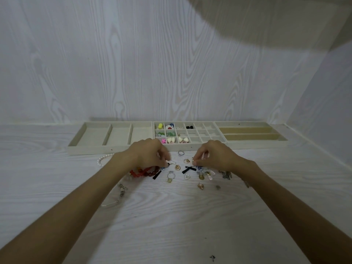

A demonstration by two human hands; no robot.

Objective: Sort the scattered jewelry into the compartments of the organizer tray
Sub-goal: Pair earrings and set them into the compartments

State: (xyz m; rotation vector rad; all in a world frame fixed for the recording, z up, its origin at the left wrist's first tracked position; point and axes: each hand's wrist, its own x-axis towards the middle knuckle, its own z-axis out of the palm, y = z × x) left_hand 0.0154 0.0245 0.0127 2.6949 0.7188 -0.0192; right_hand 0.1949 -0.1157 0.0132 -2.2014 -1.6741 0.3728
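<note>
1. Left hand [147,155]: fingers curled down, tips pinching a small hook earring [170,163] just in front of the organizer tray [118,149]; the earring's dark lower end sits at the fingertips, its wire hook pointing away from the hand.
2. Right hand [213,156]: fingers curled, tips pinching a small blue-and-white earring [199,168] in front of the tray (the exact grip is too small to make out).
3. Between the two hands, in front of the tray: a silver ring [180,153], two round gold earrings [186,161] [177,167], a black bow piece [188,169].
4. Nearer the person than those: a black bar pendant [155,175], a wire hoop with gold charm [170,177], a white triangle piece [187,176], a gold shell-like earring [201,185].
5. Under the left wrist, in front of the tray: a red bead bracelet [144,171]; beside it to the left a pearl strand [103,160], partly hidden by the forearm.
6. Further out on the left, a silver chain bracelet [119,195] on the white wood-grain table [171,225].
7. The tray, against the back wall: three wide compartments on its left part, a grid of small cells in the middle, long slots on the right. Grid cells on the left side hold a yellow piece [160,126], green pieces [170,133], cream heart pieces [172,140], black pieces [189,127].
</note>
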